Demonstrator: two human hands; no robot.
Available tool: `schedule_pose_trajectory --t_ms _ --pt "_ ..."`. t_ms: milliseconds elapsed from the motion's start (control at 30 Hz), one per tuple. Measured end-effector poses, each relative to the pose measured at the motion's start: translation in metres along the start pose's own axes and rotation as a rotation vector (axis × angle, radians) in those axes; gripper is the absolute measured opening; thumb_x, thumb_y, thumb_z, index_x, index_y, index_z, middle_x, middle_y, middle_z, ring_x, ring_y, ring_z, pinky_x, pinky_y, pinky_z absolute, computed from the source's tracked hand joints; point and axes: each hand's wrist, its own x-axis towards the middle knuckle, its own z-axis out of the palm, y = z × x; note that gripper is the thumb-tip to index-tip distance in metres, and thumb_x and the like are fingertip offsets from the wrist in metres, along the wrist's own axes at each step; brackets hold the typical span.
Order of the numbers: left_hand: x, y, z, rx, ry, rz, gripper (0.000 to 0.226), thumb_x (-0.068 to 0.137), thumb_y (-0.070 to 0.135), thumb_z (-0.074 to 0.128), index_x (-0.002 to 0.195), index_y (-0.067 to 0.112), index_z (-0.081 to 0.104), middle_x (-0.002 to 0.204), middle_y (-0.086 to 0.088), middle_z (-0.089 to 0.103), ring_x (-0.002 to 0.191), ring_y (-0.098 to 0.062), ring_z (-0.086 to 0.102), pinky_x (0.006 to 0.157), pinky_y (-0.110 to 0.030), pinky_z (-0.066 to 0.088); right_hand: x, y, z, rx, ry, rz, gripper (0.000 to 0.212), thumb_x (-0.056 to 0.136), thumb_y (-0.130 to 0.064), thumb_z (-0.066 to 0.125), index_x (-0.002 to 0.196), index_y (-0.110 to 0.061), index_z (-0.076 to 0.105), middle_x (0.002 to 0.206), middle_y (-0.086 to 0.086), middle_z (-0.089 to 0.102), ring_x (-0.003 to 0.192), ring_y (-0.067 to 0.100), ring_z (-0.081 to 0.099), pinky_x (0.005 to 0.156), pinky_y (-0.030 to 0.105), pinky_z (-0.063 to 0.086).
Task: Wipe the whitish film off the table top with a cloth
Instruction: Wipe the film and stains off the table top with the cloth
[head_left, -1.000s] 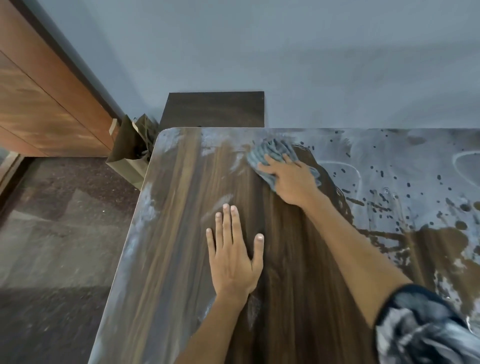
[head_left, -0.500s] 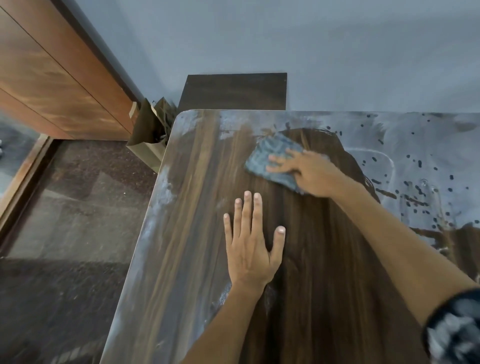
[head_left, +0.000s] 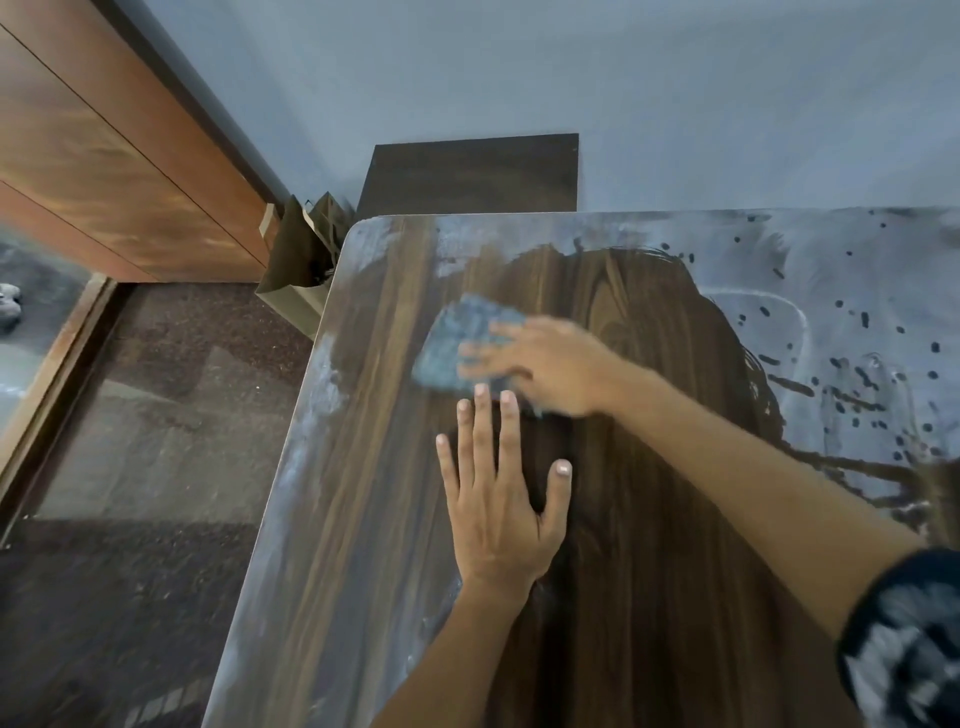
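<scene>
Far left of my hands, a brown paper bag (head_left: 301, 254) stands on the floor, its contents hidden. My left hand (head_left: 498, 499) lies flat, fingers spread, on the table top (head_left: 649, 597). Just beyond it, my right hand (head_left: 550, 364), blurred, presses the blue cloth (head_left: 457, 338), fingers extended; whitish film (head_left: 841, 280) lies to its right.

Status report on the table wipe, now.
Right hand presses the blue cloth flat on the table top. Left hand rests open beside it. Whitish film remains far right and along the left edge. Nothing obstructs.
</scene>
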Motion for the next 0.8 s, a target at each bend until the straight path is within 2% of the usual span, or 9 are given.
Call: schedule_pose_trajectory --t_ms 100,200,267,333,400,500,567,667,800 --pt "0.000 0.001 0.000 0.000 -0.013 -0.015 0.067 0.092 0.049 0.031 0.148 0.021 0.007 0.155 -0.003 0.014 0.144 -0.020 0.007 0.116 -0.047 0.010 0.013 0.046 -0.023 -0.106 0.189 0.336 0.044 0.097 -0.024 0.039 0.138 -0.041 0.035 0.149 -0.012 0.031 0.134 0.022 0.035 0.104 0.049 0.035" --pt "0.000 0.001 0.000 -0.011 -0.020 -0.017 0.067 0.092 0.050 0.030 0.148 0.023 0.007 0.155 -0.001 0.014 0.144 -0.019 0.008 0.116 -0.046 0.008 -0.008 0.080 -0.034 -0.179 0.182 0.686 0.046 0.099 -0.029 0.030 0.145 -0.030 0.023 0.153 -0.005 0.023 0.133 0.031 0.029 0.101 0.048 0.032" --pt "0.001 0.000 0.001 -0.013 -0.034 -0.012 0.066 0.092 0.050 0.029 0.148 0.022 0.008 0.155 -0.001 0.015 0.144 -0.018 0.009 0.116 -0.045 0.007 -0.028 0.073 -0.035 -0.156 0.154 0.808 0.047 0.099 -0.033 0.024 0.146 -0.027 0.020 0.152 0.000 0.022 0.133 0.035 0.025 0.098 0.048 0.034" --pt "0.001 0.000 0.002 -0.012 -0.050 -0.010 0.066 0.092 0.050 0.029 0.148 0.022 0.009 0.155 0.000 0.018 0.144 -0.017 0.011 0.115 -0.046 0.008 -0.039 0.054 -0.034 -0.169 0.087 0.799 0.049 0.099 -0.036 0.023 0.146 -0.026 0.016 0.150 0.004 0.022 0.132 0.035 0.024 0.096 0.049 0.038" --pt "0.001 0.000 0.004 -0.011 -0.070 -0.010 0.066 0.092 0.049 0.031 0.148 0.024 0.007 0.154 0.001 0.020 0.143 -0.016 0.014 0.115 -0.046 0.010 -0.035 0.033 -0.031 -0.197 0.029 0.677 0.049 0.098 -0.038 0.024 0.145 -0.028 0.015 0.148 0.005 0.022 0.132 0.034 0.025 0.099 0.049 0.037" --pt "0.002 -0.001 0.005 0.001 -0.100 -0.013 0.067 0.092 0.049 0.031 0.148 0.026 0.002 0.153 0.003 0.020 0.142 -0.016 0.016 0.114 -0.045 0.009 0.000 0.010 -0.017 -0.137 0.040 0.436 0.048 0.099 -0.039 0.024 0.145 -0.031 0.016 0.148 0.003 0.019 0.133 0.033 0.021 0.107 0.048 0.023" --pt "0.002 -0.001 0.005 0.003 -0.114 -0.022 0.067 0.092 0.048 0.031 0.147 0.026 0.001 0.152 0.004 0.021 0.141 -0.016 0.018 0.114 -0.044 0.009 0.033 0.009 -0.010 -0.112 0.072 0.374 0.047 0.099 -0.040 0.023 0.145 -0.033 0.016 0.149 0.002 0.016 0.136 0.033 0.013 0.111 0.049 0.011" --pt "0.002 -0.001 0.003 -0.004 -0.126 -0.030 0.066 0.092 0.048 0.030 0.148 0.025 0.004 0.152 0.004 0.023 0.141 -0.016 0.019 0.115 -0.045 0.013 0.071 0.025 -0.014 -0.115 0.089 0.429 0.049 0.100 -0.040 0.016 0.147 -0.030 0.009 0.156 0.002 0.003 0.141 0.033 -0.011 0.111 0.049 -0.012" --pt "0.003 -0.001 0.003 0.006 -0.135 -0.029 0.065 0.092 0.047 0.029 0.148 0.024 0.004 0.152 0.005 0.022 0.141 -0.016 0.017 0.113 -0.047 0.016 0.070 0.061 -0.028 -0.155 0.132 0.676 0.053 0.100 -0.039 0.011 0.149 -0.020 0.002 0.156 0.011 -0.003 0.142 0.032 -0.005 0.115 0.048 -0.005"
